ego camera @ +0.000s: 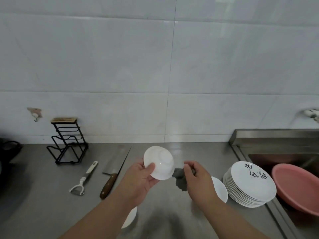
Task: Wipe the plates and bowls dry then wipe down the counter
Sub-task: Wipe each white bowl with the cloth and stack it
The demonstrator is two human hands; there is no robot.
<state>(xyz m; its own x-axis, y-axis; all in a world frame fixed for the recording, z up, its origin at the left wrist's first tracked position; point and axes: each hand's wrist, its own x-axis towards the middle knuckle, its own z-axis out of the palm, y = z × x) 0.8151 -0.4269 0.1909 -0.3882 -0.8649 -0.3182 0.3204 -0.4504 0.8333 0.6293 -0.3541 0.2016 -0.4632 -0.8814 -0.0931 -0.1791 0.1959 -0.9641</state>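
Head view: left hand [141,176] holds a small white bowl [158,163] up over the counter [51,195], mid-scene, base turned toward the camera. Thumb lies on the outer wall. The other fingers are hidden behind, prob. hooked over the rim. Right hand [198,178] is just right of it, fingers bunched tight on a grey cloth [180,180]. The wad touches or nearly touches the bowl's near-right rim, can't tell which. Stack of plates [250,185] sits right, by the sink edge, w/ a pink basin [296,187] beyond. A 2nd bowl [220,188] shows between right wrist & stack. Knife [114,169], peeler [84,178] & wire rack [69,145] are left.

Handling, my guess: bowl is light, stiff, glazed, so slick if wet & likely to chip if dropped on steel. Best hold = rim, thumb outside, fingers inside, turning it against the cloth. Cloth is soft & limp, so keep it wadded.
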